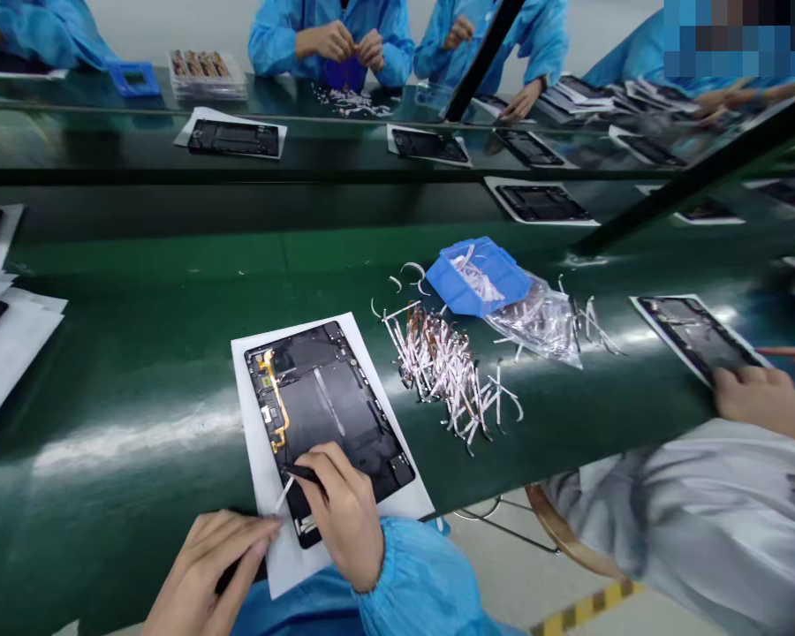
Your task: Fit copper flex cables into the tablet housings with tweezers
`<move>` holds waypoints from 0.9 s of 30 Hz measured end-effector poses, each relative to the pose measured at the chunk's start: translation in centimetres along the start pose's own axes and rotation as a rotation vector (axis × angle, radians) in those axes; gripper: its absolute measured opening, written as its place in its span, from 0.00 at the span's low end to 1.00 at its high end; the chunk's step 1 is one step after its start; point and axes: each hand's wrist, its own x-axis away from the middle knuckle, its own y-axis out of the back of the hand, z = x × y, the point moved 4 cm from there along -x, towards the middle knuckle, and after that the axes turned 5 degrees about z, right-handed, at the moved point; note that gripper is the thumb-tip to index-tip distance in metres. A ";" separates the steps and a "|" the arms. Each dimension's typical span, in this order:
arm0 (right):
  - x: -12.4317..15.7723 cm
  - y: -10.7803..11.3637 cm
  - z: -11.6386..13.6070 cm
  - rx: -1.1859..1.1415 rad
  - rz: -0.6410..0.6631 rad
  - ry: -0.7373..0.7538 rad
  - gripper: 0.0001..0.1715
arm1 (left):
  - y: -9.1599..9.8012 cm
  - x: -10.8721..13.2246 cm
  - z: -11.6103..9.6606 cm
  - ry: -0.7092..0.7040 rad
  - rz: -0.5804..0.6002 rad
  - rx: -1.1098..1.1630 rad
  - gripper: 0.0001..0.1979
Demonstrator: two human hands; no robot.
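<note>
An open black tablet back (331, 415) with a yellow flex cable (276, 402) lies on a white sheet (252, 442) at the near edge of the green belt. My right hand (344, 517) is closed on a thin dark tool (305, 474) pressed against the tablet's lower left part. My left hand (205, 570) pinches a small white strip (283, 495) at the tablet's lower left corner and rests on the sheet.
A pile of white flex strips (447, 371) lies right of the tablet, beside a blue tray (483, 276) and a clear plastic bag (543, 322). A co-worker's hand (765, 397) touches another tablet (695, 336) at right. People in blue coats work across the belt among more tablets (235, 137).
</note>
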 end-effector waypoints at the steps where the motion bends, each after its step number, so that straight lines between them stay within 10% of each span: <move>1: 0.0 0.1 0.0 -0.017 0.003 -0.008 0.06 | 0.0 -0.3 -0.1 0.000 0.022 -0.017 0.14; 27: 0.1 0.1 0.2 0.138 0.155 -0.104 0.08 | 0.2 -0.5 -1.5 0.095 0.033 -0.029 0.13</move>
